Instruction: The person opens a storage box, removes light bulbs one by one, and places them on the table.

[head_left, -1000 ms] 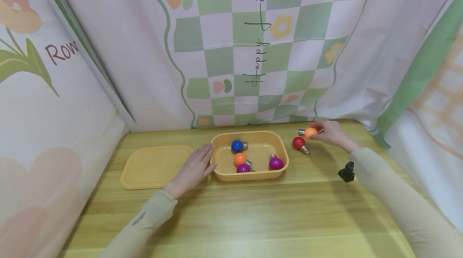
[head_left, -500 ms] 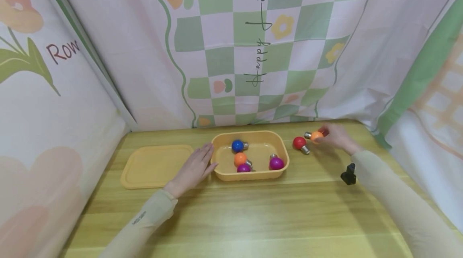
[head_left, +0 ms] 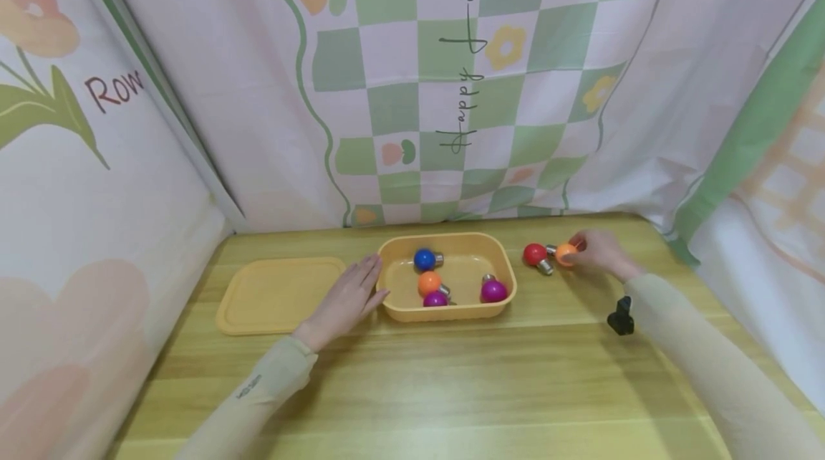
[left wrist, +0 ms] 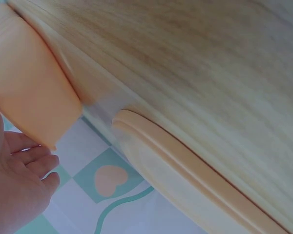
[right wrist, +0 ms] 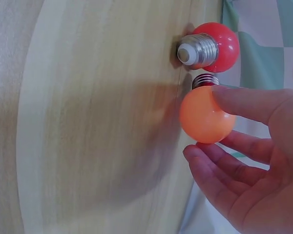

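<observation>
My right hand [head_left: 601, 252] pinches an orange light bulb [right wrist: 205, 116] between thumb and fingers, low over the table, its metal base pointing at the red light bulb [head_left: 534, 254]. In the right wrist view the red bulb lies just beyond, its screw base [right wrist: 198, 50] turned toward the camera. With straight fingers my left hand [head_left: 341, 302] rests against the left wall of the yellow box [head_left: 445, 314]. Inside that box are a blue bulb [head_left: 425, 259], another orange bulb [head_left: 429, 283] and two purple bulbs, one at the right [head_left: 493, 291] and one partly hidden by the front wall [head_left: 435, 299].
A flat yellow lid [head_left: 277, 295] lies on the wooden table [head_left: 451, 388] left of the box. Near the right forearm sits a small black object [head_left: 621, 317]. Printed curtains [head_left: 419, 102] hang behind the table and at both sides.
My right hand has lowered the orange bulb toward the table, bringing it slightly nearer and to the right, beside the red bulb. The left hand stays against the box.
</observation>
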A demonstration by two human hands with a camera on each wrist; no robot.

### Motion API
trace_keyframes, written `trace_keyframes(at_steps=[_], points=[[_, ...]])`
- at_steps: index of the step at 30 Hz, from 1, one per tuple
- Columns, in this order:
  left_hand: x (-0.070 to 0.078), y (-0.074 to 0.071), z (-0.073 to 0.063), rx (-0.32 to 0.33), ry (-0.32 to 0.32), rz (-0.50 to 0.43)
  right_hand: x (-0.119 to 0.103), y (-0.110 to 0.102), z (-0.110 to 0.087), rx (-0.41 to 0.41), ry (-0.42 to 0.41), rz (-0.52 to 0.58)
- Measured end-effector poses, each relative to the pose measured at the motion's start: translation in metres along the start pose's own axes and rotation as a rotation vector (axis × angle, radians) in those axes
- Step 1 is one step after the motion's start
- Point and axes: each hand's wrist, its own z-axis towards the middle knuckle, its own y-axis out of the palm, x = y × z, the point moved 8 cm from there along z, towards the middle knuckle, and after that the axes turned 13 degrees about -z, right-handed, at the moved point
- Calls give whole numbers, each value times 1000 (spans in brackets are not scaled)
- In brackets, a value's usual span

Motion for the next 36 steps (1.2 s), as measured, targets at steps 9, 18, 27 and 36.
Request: trace_keyframes(at_steps=[9,18,27,36], points=[[1,-1,1,14,8,12,2,7,-1,-29,10,10],[1,-1,0,3,-1,0,-2,4,-6,-42,14,7],[1,0,0,-3,-3,-8,-1,4,-8,-55,29,4],[0,0,1,-4,-4,-2,1,1,-8,-72,35,3]])
